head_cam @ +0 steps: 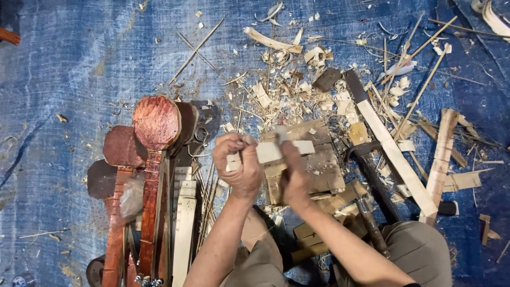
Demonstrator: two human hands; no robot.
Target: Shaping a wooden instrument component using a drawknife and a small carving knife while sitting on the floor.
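My left hand (237, 163) is closed around a small pale wooden piece (270, 152), gripping its left end. My right hand (294, 172) holds the same piece from the right, and something thin, maybe a blade, sticks up by its thumb; I cannot tell what it is. Both hands hover just above a worn wooden block (313, 165) that lies among wood shavings (287, 85).
Reddish-brown carved instrument bodies with long necks (154, 159) lie at left on a blue tarp (64, 79). Pale wooden slats (396, 154) and thin sticks (419, 90) lie at right. A dark-handled tool (372, 180) rests beside the block. My knees are at the bottom.
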